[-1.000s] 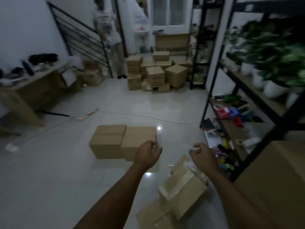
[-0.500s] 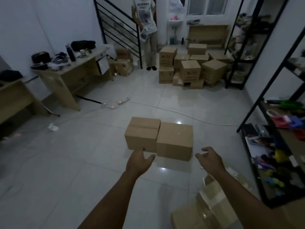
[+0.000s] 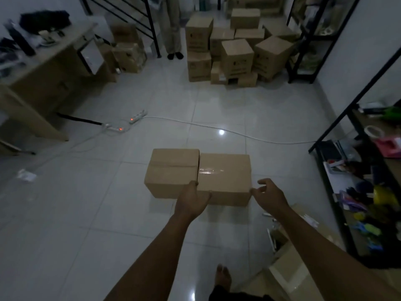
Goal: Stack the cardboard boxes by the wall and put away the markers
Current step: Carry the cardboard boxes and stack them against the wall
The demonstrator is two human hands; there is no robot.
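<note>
Two brown cardboard boxes stand side by side on the white tiled floor: a left box (image 3: 172, 170) and a taped right box (image 3: 225, 170). My left hand (image 3: 192, 202) reaches to the near left corner of the right box, fingers relaxed, at the seam between the two. My right hand (image 3: 270, 195) hovers at the near right corner of the same box, fingers spread, thumb close to the edge. A pile of stacked boxes (image 3: 236, 46) stands by the far wall. Coloured markers and stationery (image 3: 358, 198) lie on the low shelf at right.
A white cable (image 3: 217, 127) and power strips (image 3: 134, 118) cross the floor behind the boxes. A wooden desk (image 3: 43, 68) is at left, black shelving (image 3: 347, 118) at right. An opened box (image 3: 293, 270) lies by my right arm. A person's legs (image 3: 173, 29) stand near the stair rail.
I have stepped nearer and the view has swung left and down. Both hands have moved forward to the near corners of the right box.
</note>
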